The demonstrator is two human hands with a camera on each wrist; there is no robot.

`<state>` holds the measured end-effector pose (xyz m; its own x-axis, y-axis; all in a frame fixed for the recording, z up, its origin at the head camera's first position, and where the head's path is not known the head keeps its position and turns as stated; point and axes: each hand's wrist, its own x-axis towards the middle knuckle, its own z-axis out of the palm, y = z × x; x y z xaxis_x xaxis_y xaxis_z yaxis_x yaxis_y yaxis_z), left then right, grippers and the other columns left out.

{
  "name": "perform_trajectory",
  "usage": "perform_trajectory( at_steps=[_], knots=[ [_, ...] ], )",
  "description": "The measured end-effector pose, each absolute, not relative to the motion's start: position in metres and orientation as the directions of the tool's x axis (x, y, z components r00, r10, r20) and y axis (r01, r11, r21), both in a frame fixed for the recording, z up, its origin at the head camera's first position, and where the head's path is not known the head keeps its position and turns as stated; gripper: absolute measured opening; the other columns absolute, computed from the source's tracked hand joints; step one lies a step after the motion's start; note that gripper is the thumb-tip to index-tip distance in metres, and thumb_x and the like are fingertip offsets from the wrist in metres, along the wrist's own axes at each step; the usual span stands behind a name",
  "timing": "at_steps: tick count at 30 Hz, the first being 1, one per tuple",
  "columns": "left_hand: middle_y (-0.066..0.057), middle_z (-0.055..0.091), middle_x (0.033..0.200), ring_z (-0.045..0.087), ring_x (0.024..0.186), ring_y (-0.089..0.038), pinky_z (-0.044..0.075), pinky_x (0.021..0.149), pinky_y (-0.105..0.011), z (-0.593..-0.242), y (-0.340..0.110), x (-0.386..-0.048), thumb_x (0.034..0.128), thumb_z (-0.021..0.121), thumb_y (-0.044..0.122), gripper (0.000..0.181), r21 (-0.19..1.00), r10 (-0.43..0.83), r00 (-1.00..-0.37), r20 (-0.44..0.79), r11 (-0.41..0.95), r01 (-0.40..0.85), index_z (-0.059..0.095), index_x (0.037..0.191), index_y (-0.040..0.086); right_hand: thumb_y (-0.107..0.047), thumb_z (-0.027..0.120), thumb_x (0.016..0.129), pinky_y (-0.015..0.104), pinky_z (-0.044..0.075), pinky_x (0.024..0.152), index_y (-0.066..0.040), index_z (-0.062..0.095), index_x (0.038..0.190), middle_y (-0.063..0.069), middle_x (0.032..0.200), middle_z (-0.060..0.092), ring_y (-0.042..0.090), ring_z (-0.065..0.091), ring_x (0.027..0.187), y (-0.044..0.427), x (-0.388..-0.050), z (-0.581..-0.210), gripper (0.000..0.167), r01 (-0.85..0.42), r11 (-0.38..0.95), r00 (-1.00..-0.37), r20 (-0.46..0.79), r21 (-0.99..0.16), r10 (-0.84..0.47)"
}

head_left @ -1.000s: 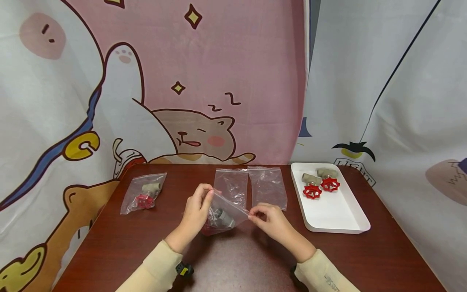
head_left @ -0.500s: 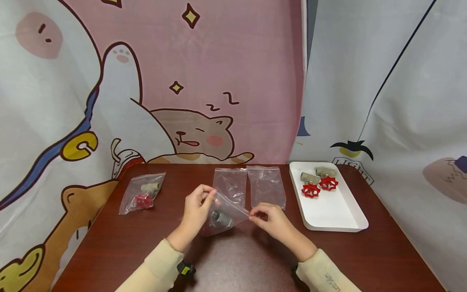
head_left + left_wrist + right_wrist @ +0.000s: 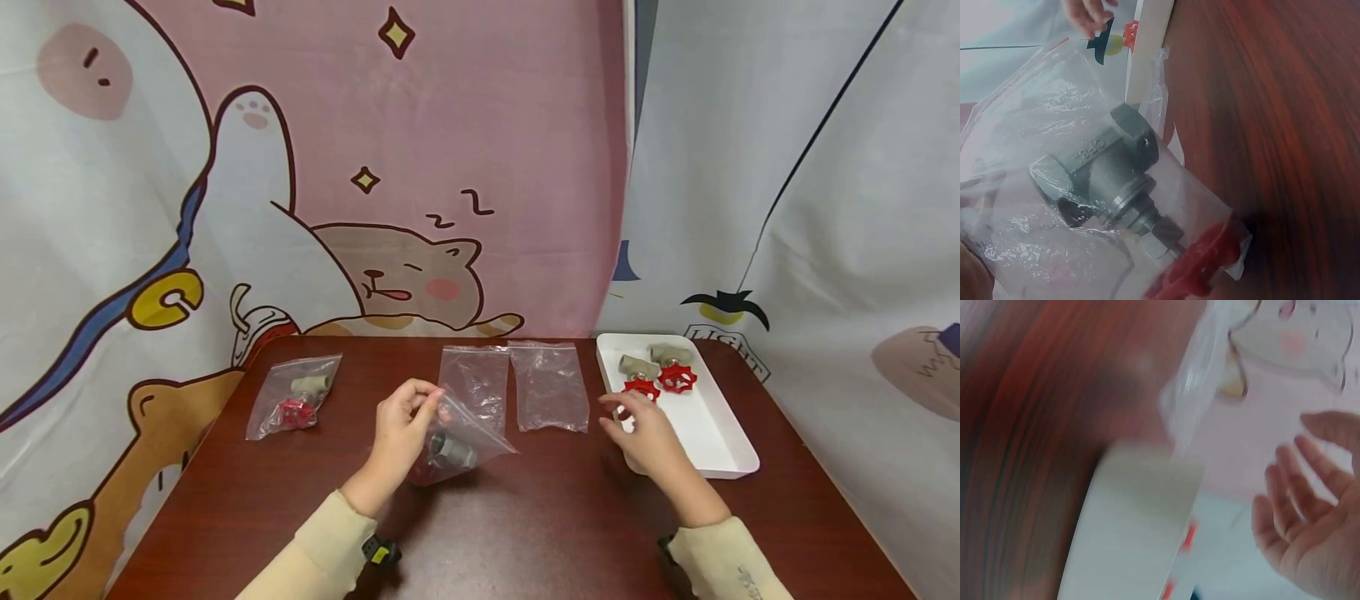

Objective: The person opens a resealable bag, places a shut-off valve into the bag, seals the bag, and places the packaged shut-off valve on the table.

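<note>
My left hand [image 3: 401,433] pinches the top corner of a clear zip-lock bag [image 3: 487,437]. Inside hangs a gate valve [image 3: 1100,165] with a grey-green body and a red handwheel [image 3: 1200,262], sharp in the left wrist view. The bag's other corner points right and is free. My right hand [image 3: 643,429] is over the left edge of the white tray [image 3: 708,446], fingers loosely bent and holding nothing. Two more valves [image 3: 677,377] with red handwheels lie at the tray's far end, the nearer one partly covered by that hand.
Two flat clear bags [image 3: 553,387] lie side by side at the table's back edge. Far left on the brown table [image 3: 540,533] is another bag [image 3: 294,398] with a valve in it. A printed cloth [image 3: 525,167] hangs behind.
My right hand has let go of the bag's right corner and moved right to the tray. The left hand keeps its hold in almost the same place.
</note>
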<state>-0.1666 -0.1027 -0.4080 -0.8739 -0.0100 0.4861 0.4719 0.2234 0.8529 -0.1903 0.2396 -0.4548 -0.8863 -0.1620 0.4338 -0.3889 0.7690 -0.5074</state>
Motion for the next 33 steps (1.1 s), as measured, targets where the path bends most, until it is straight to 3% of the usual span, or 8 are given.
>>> perform_trajectory(
  at_steps=[6, 9, 12, 15, 19, 25, 29, 33],
  knots=[
    [-0.017, 0.066, 0.062, 0.063, 0.052, -0.029, 0.044, 0.044, -0.02, -0.41, -0.104, -0.167, 0.0891, 0.061, 0.0, 0.005, 0.82, -0.006, -0.842, 0.54, 0.232, 0.524, 0.061, 0.088, -0.005, -0.01, 0.069, 0.08, 0.06, 0.041, 0.083, 0.004, 0.057, 0.121, 0.031, 0.114, 0.052, 0.047, 0.048, 0.1, 0.309, -0.188, -0.452, 0.045, -0.046, 0.898, -0.944, 0.314, -0.437, 0.104],
    [-0.016, 0.066, 0.062, 0.054, 0.043, -0.018, 0.033, 0.04, -0.016, -0.411, -0.104, -0.168, 0.0894, 0.061, 0.001, 0.007, 0.798, -0.003, -0.823, 0.568, 0.245, 0.55, 0.06, 0.088, -0.005, -0.016, 0.064, 0.084, 0.067, 0.032, 0.09, 0.006, 0.046, 0.131, 0.037, 0.126, 0.038, 0.055, 0.033, 0.113, 0.339, -0.185, -0.455, 0.054, 0.154, 0.897, -0.957, 0.163, -0.415, 0.239],
    [-0.015, 0.066, 0.063, 0.04, 0.039, -0.006, 0.027, 0.038, -0.016, -0.412, -0.103, -0.169, 0.0894, 0.061, 0.001, 0.007, 0.788, 0.003, -0.814, 0.581, 0.25, 0.563, 0.06, 0.088, -0.005, -0.017, 0.059, 0.085, 0.068, 0.029, 0.091, 0.009, 0.04, 0.132, 0.041, 0.127, 0.032, 0.058, 0.028, 0.113, 0.364, -0.183, -0.459, 0.057, 0.247, 0.888, -0.951, 0.077, -0.389, 0.298],
    [-0.016, 0.067, 0.063, 0.034, 0.041, 0.002, 0.026, 0.037, -0.017, -0.412, -0.103, -0.17, 0.0891, 0.061, 0.001, 0.007, 0.778, 0.0, -0.804, 0.595, 0.254, 0.575, 0.06, 0.088, -0.006, -0.016, 0.056, 0.086, 0.068, 0.03, 0.093, 0.013, 0.038, 0.13, 0.043, 0.126, 0.034, 0.061, 0.031, 0.112, 0.385, -0.182, -0.465, 0.056, 0.285, 0.881, -0.952, -0.007, -0.378, 0.306],
    [-0.015, 0.066, 0.061, 0.036, 0.039, -0.003, 0.027, 0.038, -0.015, -0.411, -0.102, -0.171, 0.0877, 0.062, -0.002, 0.005, 0.743, -0.032, -0.769, 0.639, 0.287, 0.605, 0.059, 0.087, -0.007, -0.014, 0.051, 0.088, 0.067, 0.035, 0.093, 0.016, 0.039, 0.127, 0.044, 0.127, 0.037, 0.059, 0.038, 0.111, 0.402, -0.183, -0.474, 0.051, 0.322, 0.86, -0.947, -0.121, -0.395, 0.299],
    [-0.02, 0.068, 0.065, 0.063, 0.051, -0.032, 0.046, 0.041, -0.024, -0.409, -0.107, -0.177, 0.0902, 0.059, -0.001, 0.007, 0.792, -0.079, -0.803, 0.59, 0.25, 0.557, 0.059, 0.09, -0.008, -0.009, 0.045, 0.088, 0.064, 0.037, 0.09, 0.017, 0.049, 0.118, 0.043, 0.122, 0.044, 0.059, 0.042, 0.107, 0.412, -0.182, -0.482, 0.04, 0.304, 0.85, -0.95, -0.063, -0.43, 0.307],
    [-0.022, 0.068, 0.068, 0.067, 0.056, -0.034, 0.051, 0.045, -0.033, -0.405, -0.112, -0.184, 0.0922, 0.058, 0.003, 0.012, 0.826, -0.131, -0.827, 0.547, 0.245, 0.508, 0.058, 0.093, -0.009, -0.009, 0.045, 0.088, 0.063, 0.038, 0.089, 0.017, 0.05, 0.117, 0.043, 0.12, 0.045, 0.058, 0.044, 0.105, 0.411, -0.182, -0.482, 0.039, 0.301, 0.851, -0.95, -0.058, -0.431, 0.307],
    [-0.024, 0.068, 0.068, 0.066, 0.056, -0.034, 0.052, 0.045, -0.031, -0.401, -0.12, -0.193, 0.0934, 0.057, 0.006, 0.015, 0.837, -0.216, -0.817, 0.534, 0.27, 0.476, 0.058, 0.094, -0.009, -0.008, 0.045, 0.086, 0.063, 0.038, 0.089, 0.017, 0.051, 0.117, 0.043, 0.12, 0.046, 0.057, 0.045, 0.104, 0.408, -0.183, -0.479, 0.04, 0.306, 0.853, -0.949, -0.061, -0.423, 0.31]
  ],
)
